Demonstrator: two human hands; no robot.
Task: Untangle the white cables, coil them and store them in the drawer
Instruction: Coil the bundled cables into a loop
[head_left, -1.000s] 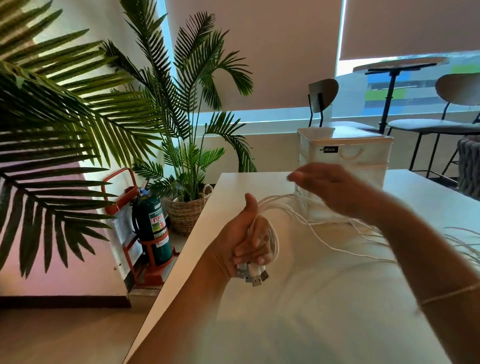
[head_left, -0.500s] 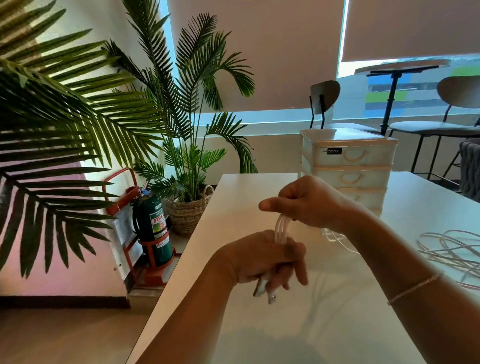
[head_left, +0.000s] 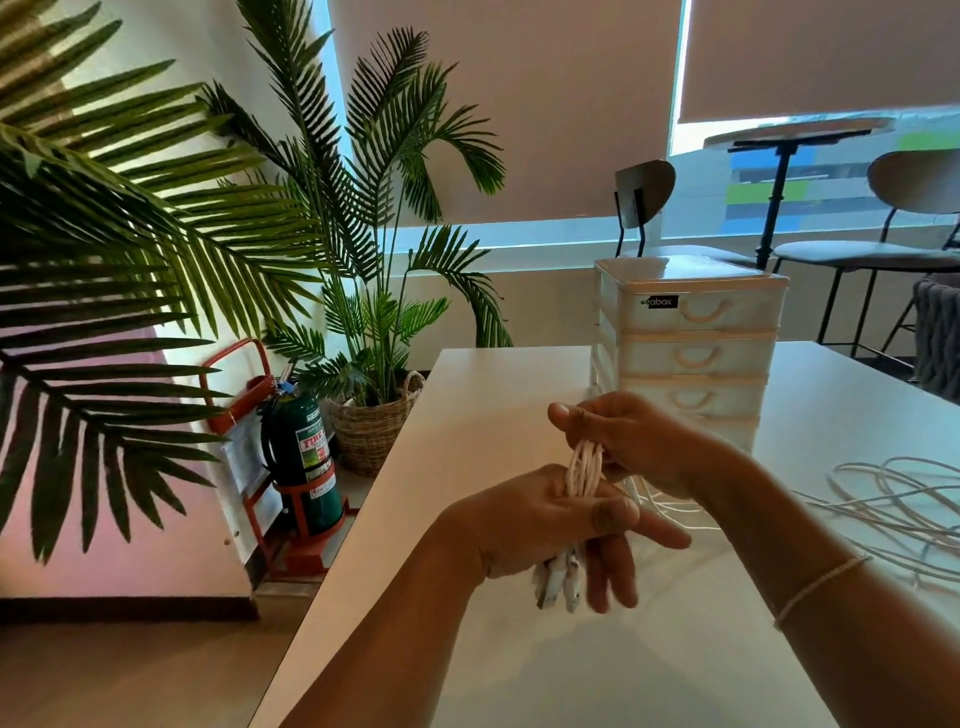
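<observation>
Drawer unit on counter, all drawers closed, contents not visible. White cable coil between my hands, above counter, in front of unit. Left hand has thumb pressed across coil, fingers extended; plugs hang below palm. Right hand curled, gripping coil top. Loose cables lie on counter to right, apart from hands.

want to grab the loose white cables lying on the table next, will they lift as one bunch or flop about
The loose white cables look thin and lie in slack, overlapping loops, so they would probably sag and trail when lifted. Being crossed over each other, they may drag together. They seem light, likely sliding easily on the smooth white table.
</observation>
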